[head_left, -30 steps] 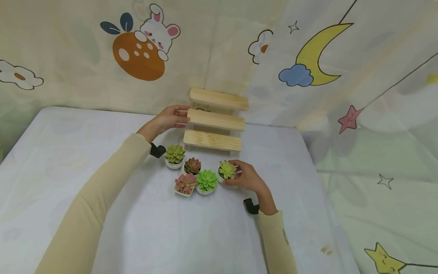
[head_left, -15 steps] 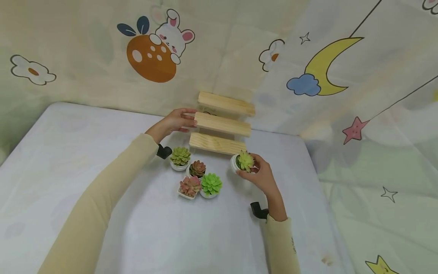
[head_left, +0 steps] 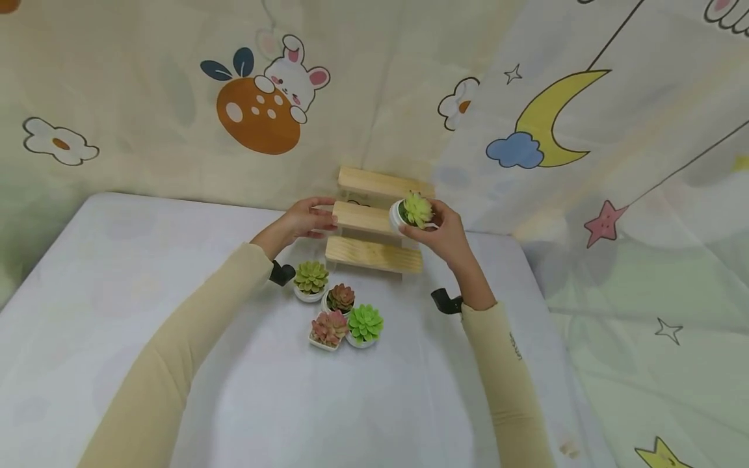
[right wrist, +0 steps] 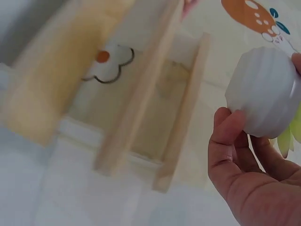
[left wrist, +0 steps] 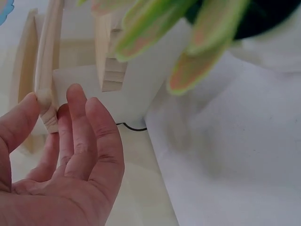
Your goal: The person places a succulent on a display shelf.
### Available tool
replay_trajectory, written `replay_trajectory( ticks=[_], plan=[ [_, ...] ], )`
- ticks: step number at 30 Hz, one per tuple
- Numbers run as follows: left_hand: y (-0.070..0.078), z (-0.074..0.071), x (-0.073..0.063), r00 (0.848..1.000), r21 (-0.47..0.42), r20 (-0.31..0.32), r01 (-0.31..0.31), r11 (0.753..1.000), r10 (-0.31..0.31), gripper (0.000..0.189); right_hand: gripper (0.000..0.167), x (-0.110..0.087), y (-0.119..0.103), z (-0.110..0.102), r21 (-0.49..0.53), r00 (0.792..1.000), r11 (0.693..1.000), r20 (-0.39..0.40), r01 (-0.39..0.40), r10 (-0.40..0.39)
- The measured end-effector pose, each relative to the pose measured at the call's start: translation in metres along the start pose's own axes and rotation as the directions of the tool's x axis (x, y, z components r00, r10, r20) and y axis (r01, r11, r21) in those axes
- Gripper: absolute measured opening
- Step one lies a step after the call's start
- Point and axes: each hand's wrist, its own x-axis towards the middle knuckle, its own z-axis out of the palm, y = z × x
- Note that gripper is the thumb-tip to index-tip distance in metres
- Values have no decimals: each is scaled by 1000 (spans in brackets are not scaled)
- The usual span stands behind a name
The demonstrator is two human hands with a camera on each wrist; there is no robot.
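Note:
A three-tier wooden stand (head_left: 374, 255) with pale plank shelves stands at the back of the table. My left hand (head_left: 297, 221) pinches the left end of its middle plank (left wrist: 47, 70) between thumb and fingers. My right hand (head_left: 447, 235) grips a yellow-green succulent (head_left: 418, 210) by its white pot (right wrist: 263, 92), raised and tilted in front of the stand's right half. In the head view the pot overlaps the right part of the middle plank. The right wrist view shows the pot's ribbed side and base, with most of the leaves hidden behind it.
On the white-covered table (head_left: 263, 403), in front of the stand, cluster a green succulent (head_left: 311, 277), a reddish-brown one (head_left: 341, 298), a pink one (head_left: 329, 328) in a square pot and a bright green one (head_left: 365, 323). A printed cloth (head_left: 374, 84) hangs close behind.
My right hand has lifted the yellow-green succulent off the table and carried it back and up to the middle plank. My left hand keeps its hold on the stand; the head view has shifted slightly.

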Motion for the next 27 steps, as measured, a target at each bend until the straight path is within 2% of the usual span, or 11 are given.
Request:
replay_trajectory(
  ticks=[3, 8, 17, 27],
  plan=[
    [-4, -1, -1, 1000, 1, 7, -8, 1000, 8, 58, 60, 25, -11, 3, -46, 1000, 999, 2, 9, -9],
    [-10, -3, -1, 1000, -12, 22, -9, 1000, 10, 59, 64, 54, -24, 14, -95, 1000, 995, 5, -30, 31],
    [-12, -1, -1, 999, -33, 32, -15, 999, 16, 59, 61, 78, -27, 33, -43, 999, 998, 10, -52, 52],
    [-9, -2, -3, 1000, -12, 17, -13, 1000, 13, 58, 72, 97, -26, 47, -47, 996, 997, 51, -69, 71]
  ],
)
